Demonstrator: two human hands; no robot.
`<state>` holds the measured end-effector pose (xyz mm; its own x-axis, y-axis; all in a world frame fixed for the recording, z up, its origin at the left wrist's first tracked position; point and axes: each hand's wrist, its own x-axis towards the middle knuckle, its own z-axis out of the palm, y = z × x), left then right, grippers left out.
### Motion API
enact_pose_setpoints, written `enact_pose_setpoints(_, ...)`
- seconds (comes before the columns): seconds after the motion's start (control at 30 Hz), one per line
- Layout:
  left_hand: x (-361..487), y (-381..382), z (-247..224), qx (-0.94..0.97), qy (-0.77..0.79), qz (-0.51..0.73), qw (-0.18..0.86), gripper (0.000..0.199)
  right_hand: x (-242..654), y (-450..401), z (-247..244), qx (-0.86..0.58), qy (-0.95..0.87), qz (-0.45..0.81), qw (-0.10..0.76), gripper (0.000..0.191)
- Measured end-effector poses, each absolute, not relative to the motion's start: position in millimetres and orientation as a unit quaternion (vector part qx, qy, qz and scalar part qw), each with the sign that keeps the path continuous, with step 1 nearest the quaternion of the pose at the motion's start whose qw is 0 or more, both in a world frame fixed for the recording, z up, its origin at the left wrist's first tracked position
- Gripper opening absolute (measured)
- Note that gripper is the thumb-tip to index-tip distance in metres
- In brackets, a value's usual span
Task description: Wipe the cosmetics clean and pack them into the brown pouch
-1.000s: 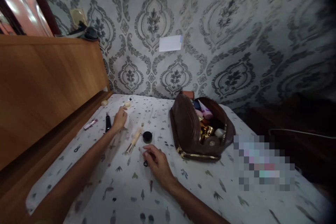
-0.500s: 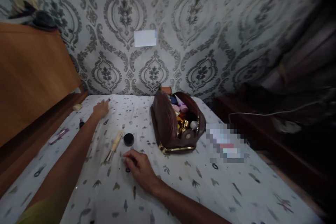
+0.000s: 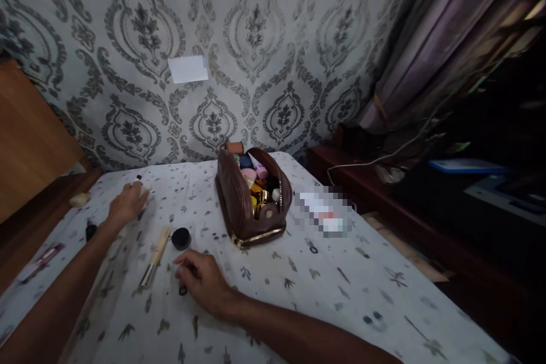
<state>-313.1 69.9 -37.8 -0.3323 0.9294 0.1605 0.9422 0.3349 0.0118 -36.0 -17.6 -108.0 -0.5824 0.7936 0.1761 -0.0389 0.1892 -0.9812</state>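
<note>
At the far left of the white patterned cloth, my left hand [image 3: 127, 205] has its fingers closed by a small pale thing [image 3: 145, 196] that they mostly hide. A tiny dark item [image 3: 139, 177] shows just past the fingertips. My right hand [image 3: 205, 281] rests near the middle front, fingers loosely curled, with nothing visible in them. Just beyond it lies a round black lid or jar [image 3: 181, 238]. Slim makeup brushes [image 3: 156, 256] with pale handles lie left of that. The open brown makeup bag [image 3: 232, 196] stands farther right, packed with cosmetics [image 3: 259, 196].
A pinkish clear item [image 3: 41, 261], a small black bottle [image 3: 90, 230] and a cream sponge-like piece [image 3: 79, 199] lie along the left edge. An orange-brown cylinder [image 3: 234, 148] sits behind the bag. A blurred-out packet [image 3: 326, 210] lies right of it. The patterned wall [image 3: 256, 96] stands behind.
The view has turned right, shifting everything left in the picture. My left hand has drawn a little nearer, and a pale thing now shows by its fingers. My right hand stays resting on the cloth.
</note>
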Motion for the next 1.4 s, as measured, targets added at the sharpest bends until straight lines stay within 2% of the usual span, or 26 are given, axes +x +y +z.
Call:
enact_pose_setpoints(0.1, -289, 46, -35, -0.612, -0.771, -0.169, 0.036, 0.048, -38, -15, -112, -0.276, -0.639, 0.608, 0.382, 0.026)
enact_pose_setpoints(0.2, -250, 12, -29, -0.632, -0.722, -0.281, -0.012, 0.046, -40, -13, -117, -0.275, -0.597, 0.629, 0.415, 0.039)
enact_pose_setpoints(0.3, -208, -21, -25, -0.649, -0.696, -0.305, -0.029, 0.039, -38, -14, -119, -0.274, -0.601, 0.596, 0.456, 0.052)
enact_pose_setpoints(0.5, -165, -47, -36, -0.677, -0.677, -0.286, -0.040, 0.031, -29, -17, -115, -0.229, -0.673, 0.495, 0.500, 0.050)
enact_pose_setpoints(0.67, -164, -52, -41, -0.670, -0.693, -0.264, -0.032, 0.034, -29, -17, -106, -0.210, -0.680, 0.521, 0.470, 0.048)
enact_pose_setpoints(0.87, -166, -56, -39, -0.657, -0.690, -0.297, -0.060, 0.038, -36, -17, -105, -0.222, -0.678, 0.549, 0.436, 0.049)
enact_pose_setpoints(1.0, -169, -54, -41, -0.640, -0.680, -0.337, -0.122, 0.042, -39, -16, -110, -0.221, -0.653, 0.586, 0.427, 0.057)
enact_pose_setpoints(1.2, -176, -47, -49, -0.552, -0.643, -0.456, -0.272, 0.043, -39, -15, -107, -0.210, -0.553, 0.707, 0.387, 0.059)
enact_pose_setpoints(1.3, -176, -45, -50, -0.517, -0.626, -0.484, -0.326, 0.046, -37, -15, -101, -0.211, -0.562, 0.707, 0.374, 0.056)
enact_pose_setpoints(1.4, -173, -46, -49, -0.507, -0.619, -0.495, -0.338, 0.046, -34, -15, -97, -0.209, -0.583, 0.691, 0.372, 0.055)
